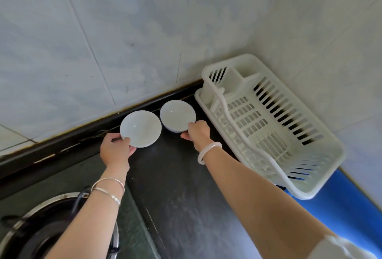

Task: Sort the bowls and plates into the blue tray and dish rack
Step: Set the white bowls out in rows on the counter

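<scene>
Two white bowls are at the back of the dark counter. My left hand grips the near rim of the left bowl, thumb over the edge. The right bowl is held at its near rim by my right hand. Both bowls face up and look empty. A white plastic dish rack stands empty just right of the right bowl, in the wall corner. Part of the blue tray shows under and beyond the rack's near end.
A gas stove burner with a metal ring sits at the lower left, under my left forearm. Tiled walls close the counter at the back and on the right. Bracelets are on both wrists.
</scene>
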Demonstrator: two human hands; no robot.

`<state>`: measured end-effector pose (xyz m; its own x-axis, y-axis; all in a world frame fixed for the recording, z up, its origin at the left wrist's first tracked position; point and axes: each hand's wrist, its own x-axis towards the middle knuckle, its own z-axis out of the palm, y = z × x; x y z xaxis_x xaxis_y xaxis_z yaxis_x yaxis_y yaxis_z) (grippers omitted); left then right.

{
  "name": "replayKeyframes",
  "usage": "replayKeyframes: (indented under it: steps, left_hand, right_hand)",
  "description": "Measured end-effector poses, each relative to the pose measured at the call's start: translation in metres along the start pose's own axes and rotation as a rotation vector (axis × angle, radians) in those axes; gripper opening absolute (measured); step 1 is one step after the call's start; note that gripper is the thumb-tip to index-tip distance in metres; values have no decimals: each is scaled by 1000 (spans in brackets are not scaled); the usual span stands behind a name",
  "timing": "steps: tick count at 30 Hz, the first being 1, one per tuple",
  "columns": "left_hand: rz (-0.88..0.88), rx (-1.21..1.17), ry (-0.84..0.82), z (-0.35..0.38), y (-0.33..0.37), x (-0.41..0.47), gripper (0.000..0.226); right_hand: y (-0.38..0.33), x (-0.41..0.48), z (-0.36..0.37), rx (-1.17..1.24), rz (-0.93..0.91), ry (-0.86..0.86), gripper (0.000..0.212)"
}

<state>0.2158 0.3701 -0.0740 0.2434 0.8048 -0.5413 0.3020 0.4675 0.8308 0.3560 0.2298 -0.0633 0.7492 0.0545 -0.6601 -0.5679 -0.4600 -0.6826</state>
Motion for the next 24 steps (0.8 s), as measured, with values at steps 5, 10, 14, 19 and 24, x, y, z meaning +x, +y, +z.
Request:
replayKeyframes:
  steps: [5, 10, 14, 19, 24]
  left_hand:
    - [5, -28, -9, 4, -4, 3, 22]
    - [6, -74, -11, 6, -8, 1, 22]
    - [-32, -170, -72, 7, -15, -9, 31]
    - [-144, -342, -67, 13, -16, -22, 39]
    - [-173, -395, -45, 19, -15, -24, 32]
  right_hand:
    - [3, 10, 2, 43, 31, 26, 10]
    - [9, 12, 6, 129, 24, 21, 16]
    - [15, 9, 6, 188, 20, -19, 26]
    - [29, 8, 9, 250, -28, -18, 33]
    - [20, 11, 16, 216, -40, -35, 34]
